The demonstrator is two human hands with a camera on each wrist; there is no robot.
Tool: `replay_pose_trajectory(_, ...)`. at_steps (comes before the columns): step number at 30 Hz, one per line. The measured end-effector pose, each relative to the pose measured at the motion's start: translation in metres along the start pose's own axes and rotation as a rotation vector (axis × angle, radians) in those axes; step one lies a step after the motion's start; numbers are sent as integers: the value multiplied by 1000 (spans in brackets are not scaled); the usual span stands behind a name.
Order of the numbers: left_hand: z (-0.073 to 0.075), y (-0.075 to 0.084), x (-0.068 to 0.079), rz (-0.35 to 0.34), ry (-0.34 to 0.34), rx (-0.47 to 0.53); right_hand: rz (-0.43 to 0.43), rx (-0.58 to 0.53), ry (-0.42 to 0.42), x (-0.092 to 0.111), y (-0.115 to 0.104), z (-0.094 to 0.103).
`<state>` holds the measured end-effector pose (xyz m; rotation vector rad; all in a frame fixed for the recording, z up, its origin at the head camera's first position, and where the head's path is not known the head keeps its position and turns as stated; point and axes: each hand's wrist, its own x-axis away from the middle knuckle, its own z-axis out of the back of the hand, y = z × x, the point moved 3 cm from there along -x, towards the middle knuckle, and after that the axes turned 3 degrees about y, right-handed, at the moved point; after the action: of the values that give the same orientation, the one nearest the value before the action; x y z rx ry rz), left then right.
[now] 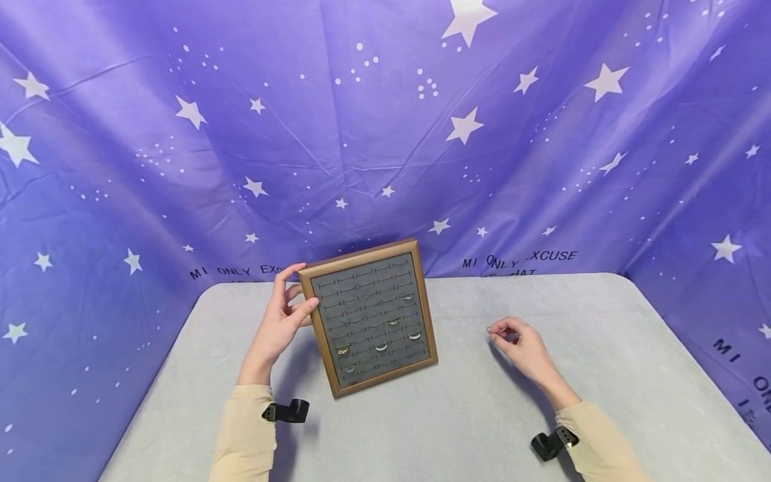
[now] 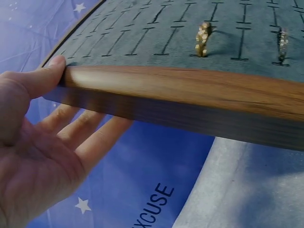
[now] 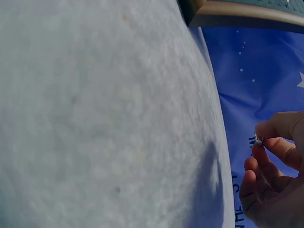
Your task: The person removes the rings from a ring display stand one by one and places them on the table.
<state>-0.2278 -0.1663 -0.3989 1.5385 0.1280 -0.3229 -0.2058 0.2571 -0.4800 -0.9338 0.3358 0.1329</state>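
My left hand [image 1: 282, 328] grips the upper left side of a wood-framed ring display board [image 1: 367, 294], thumb on the front edge and fingers behind. The board stands tilted, its dark grey padded face slotted in rows. Several rings sit in the slots, among them a gold ring [image 2: 203, 39] and a silver ring [image 2: 282, 45] in the left wrist view. Out to the right of the board, my right hand [image 1: 523, 348] pinches a small silver ring [image 3: 258, 140] between thumb and fingertips, above the table.
A pale grey cloth covers the table [image 1: 470, 415]. Behind and at both sides hangs a purple curtain [image 1: 373, 134] with white stars and printed words. Black wrist cameras sit on the left sleeve [image 1: 243, 428] and the right sleeve [image 1: 602, 442].
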Motion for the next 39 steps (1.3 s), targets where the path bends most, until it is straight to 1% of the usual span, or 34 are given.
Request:
replay_pose_trajectory(8, -1, -1, 1, 4, -4, -5, 23, 95, -53, -2, 13, -4)
replay_pose_trajectory(13, -2, -1, 1, 3, -5, -5, -9, 120, -94, -4, 21, -5)
replay_pose_trajectory(18, -2, -1, 2, 1, -9, -2, -49, 123, -127, -8, 24, -5)
replay_pose_trajectory(24, -2, -1, 1, -11, -9, 2, -33, 107, -117, -11, 24, -5)
replay_pose_trajectory(28, -2, 0, 1, -16, -6, 6, -40, 102, -98, -12, 25, -5)
replay_pose_trajectory(34, -2, -1, 0, -17, -1, 20, -66, 90, -73, -12, 26, -6)
replay_pose_trajectory(39, -2, -1, 0, -19, 6, 16, -115, 78, -52, -10, 22, -4)
